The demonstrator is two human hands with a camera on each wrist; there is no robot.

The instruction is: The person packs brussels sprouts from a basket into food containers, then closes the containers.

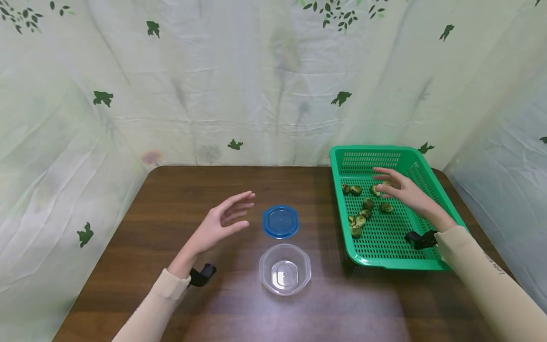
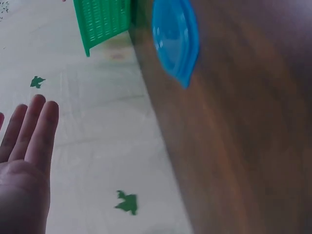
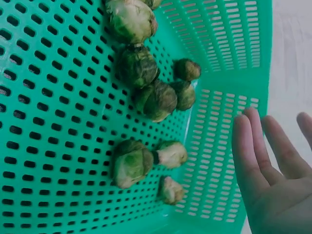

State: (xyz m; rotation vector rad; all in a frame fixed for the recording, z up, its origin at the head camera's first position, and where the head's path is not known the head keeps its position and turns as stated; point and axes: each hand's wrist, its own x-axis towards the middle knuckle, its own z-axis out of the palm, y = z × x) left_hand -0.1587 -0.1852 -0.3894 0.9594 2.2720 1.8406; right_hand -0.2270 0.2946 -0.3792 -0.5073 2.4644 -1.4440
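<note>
Above the green basket (image 1: 406, 262) my right hand (image 1: 399, 190) hovers with fingers extended, holding nothing. Several Brussels sprouts (image 1: 367, 204) lie scattered on the basket's slotted floor; in the right wrist view a pale green sprout (image 3: 130, 161) sits close to the basket's far wall. My left hand (image 1: 220, 223) hangs over the table, fingers spread from the thumb and palm turned inward, with nothing in it. Just right of it is a blue lid (image 1: 280, 222), lying flat. Nearer the front stands a clear plastic container (image 1: 285, 270), uncovered, with no food inside.
The brown wooden table (image 1: 171, 199) carries the lid, container and basket, the basket at its right side. A pale curtain (image 1: 256, 85) with green leaf shapes hangs behind and along both sides. Dark camera mounts (image 1: 202, 274) are strapped at both wrists.
</note>
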